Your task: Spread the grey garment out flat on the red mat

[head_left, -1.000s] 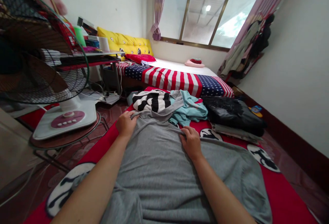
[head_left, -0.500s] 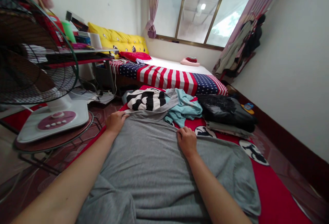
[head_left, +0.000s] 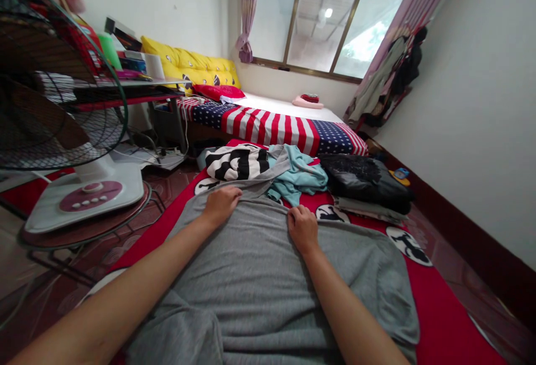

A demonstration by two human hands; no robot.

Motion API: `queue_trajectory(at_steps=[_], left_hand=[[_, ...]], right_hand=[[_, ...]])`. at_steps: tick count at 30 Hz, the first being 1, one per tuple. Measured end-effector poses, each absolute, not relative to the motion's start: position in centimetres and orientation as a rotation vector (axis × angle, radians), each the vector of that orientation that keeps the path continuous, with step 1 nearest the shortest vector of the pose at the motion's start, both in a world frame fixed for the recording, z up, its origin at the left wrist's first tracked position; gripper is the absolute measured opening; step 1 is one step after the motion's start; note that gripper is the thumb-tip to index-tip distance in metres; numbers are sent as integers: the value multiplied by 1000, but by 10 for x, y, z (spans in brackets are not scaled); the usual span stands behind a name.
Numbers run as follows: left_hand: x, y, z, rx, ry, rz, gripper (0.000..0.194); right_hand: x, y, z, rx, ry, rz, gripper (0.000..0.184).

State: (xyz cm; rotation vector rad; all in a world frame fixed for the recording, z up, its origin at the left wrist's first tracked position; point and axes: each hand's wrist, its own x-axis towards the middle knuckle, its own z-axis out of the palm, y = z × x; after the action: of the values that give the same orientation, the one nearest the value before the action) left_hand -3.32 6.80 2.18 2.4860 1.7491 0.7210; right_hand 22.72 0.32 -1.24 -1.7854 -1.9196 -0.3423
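Observation:
A large grey garment [head_left: 255, 264] lies spread out and slightly wrinkled before me. A narrow grey strip of cloth runs from its far edge up over the pale blue garment [head_left: 299, 175]. My left hand [head_left: 223, 204] is closed at the garment's far edge, left of the middle, its fingertips on the cloth. Farther right, my right hand [head_left: 303, 229] grips the same far edge with curled fingers. Just beyond the hands, a black-and-white striped garment [head_left: 238, 162] is heaped beside the blue one.
Dark folded clothes [head_left: 368, 181] are stacked to the right on the red patterned cover [head_left: 444, 309]. On the left, a fan [head_left: 87, 186] stands on a round stool [head_left: 121, 214]. Behind are a bed with a flag-patterned cover [head_left: 272, 126] and a cluttered desk [head_left: 167, 82].
My left hand has moved right along the garment's far edge, toward my right hand. A white patterned circle on the red cover now shows at upper left. My right hand has stayed in place.

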Motion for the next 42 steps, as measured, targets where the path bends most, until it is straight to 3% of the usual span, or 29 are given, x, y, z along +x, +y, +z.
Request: queue_trajectory(at_steps=[7, 13, 17, 22, 28, 38, 42], left_hand=[[41, 75, 16, 2372, 1604, 703, 26], [68, 86, 16, 2360, 1544, 715, 11], [75, 85, 10, 2312, 1573, 865, 21], [81, 83, -8, 2292, 1543, 954, 18], [77, 63, -21, 2432, 1340, 938, 31], [68, 34, -24, 2716, 1243, 670, 43], [70, 32, -24, 2741, 1290, 599, 47]], right_hand=[[230, 5, -18, -1845, -1820, -292, 25], [229, 4, -18, -1872, -1793, -229, 22], [229, 4, -19, -1871, -1778, -198, 24], [231, 6, -20, -1777, -1693, -110, 36], [231, 9, -22, -1782, -1614, -49, 35], [298, -11, -4, -1993, -1639, -34, 20], [331, -16, 12, -2068, -1748, -13, 2]])
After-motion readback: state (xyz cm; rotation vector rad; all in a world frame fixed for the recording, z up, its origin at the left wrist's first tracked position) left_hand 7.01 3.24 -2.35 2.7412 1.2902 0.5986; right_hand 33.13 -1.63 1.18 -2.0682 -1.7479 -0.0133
